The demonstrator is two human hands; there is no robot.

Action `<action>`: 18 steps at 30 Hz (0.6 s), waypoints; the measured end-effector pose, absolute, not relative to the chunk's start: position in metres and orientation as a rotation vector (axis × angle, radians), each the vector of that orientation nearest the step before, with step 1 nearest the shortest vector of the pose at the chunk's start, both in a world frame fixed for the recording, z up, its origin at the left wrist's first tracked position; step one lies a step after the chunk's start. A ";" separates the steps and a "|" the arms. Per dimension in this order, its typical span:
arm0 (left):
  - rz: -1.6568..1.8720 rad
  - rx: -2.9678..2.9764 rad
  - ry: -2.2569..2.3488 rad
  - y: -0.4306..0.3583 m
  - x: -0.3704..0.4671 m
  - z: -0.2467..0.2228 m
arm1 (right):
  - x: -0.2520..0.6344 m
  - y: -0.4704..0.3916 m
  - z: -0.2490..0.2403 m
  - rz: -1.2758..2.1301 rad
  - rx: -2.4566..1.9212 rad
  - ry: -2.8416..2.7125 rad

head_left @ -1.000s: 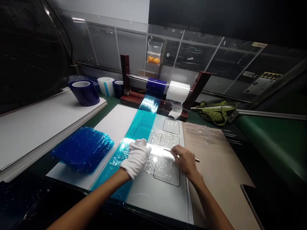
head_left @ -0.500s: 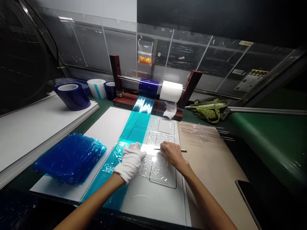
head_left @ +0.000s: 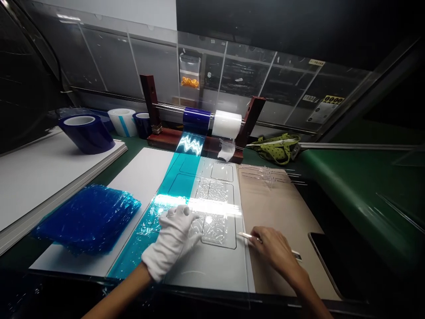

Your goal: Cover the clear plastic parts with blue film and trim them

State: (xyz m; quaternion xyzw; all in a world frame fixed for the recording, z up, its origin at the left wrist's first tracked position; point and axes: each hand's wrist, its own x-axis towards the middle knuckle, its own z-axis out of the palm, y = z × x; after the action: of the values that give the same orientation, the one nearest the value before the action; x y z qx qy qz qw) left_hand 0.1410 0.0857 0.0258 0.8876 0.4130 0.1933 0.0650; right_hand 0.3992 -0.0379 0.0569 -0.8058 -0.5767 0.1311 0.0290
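Observation:
My left hand (head_left: pixel 174 235), in a white glove, is over the right edge of a strip of clear blue film (head_left: pixel 186 166), thumb apart from its slightly bent fingers. Whether it touches the film cannot be made out. In my bare right hand (head_left: pixel 275 248) is a slim craft knife (head_left: pixel 245 235), its pale tip pointing left and its far end showing behind the hand. Clear, wrinkled film pieces (head_left: pixel 217 228) lie on a white sheet with black rounded outlines under a clear cover (head_left: pixel 206 270). The blue strip runs down from a dark blue roll (head_left: pixel 196 118).
A dark red wooden stand (head_left: pixel 254 117) holds the blue roll and a white roll (head_left: pixel 227 124). Left are a stack of blue film (head_left: pixel 89 217) and loose rolls (head_left: pixel 88 135). Right are brown board (head_left: pixel 275 208), thin rods (head_left: pixel 282 175), a phone (head_left: pixel 327 261) and a green pouch (head_left: pixel 275 148).
My right hand has moved right and toward me with the knife, off the film onto the brown board's side. My left hand has shifted slightly nearer, its thumb more spread. The view has turned slightly.

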 end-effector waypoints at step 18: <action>0.677 2.694 1.145 0.074 0.142 0.001 | 0.397 -0.035 0.027 1.144 -1.832 -1.470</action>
State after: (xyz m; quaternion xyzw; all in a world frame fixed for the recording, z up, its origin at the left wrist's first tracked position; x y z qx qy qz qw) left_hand 0.1422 0.0736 0.0013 0.8945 0.3802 0.2249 0.0686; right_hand 0.3970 -0.0352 0.0272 -0.6767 -0.5433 0.4226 0.2614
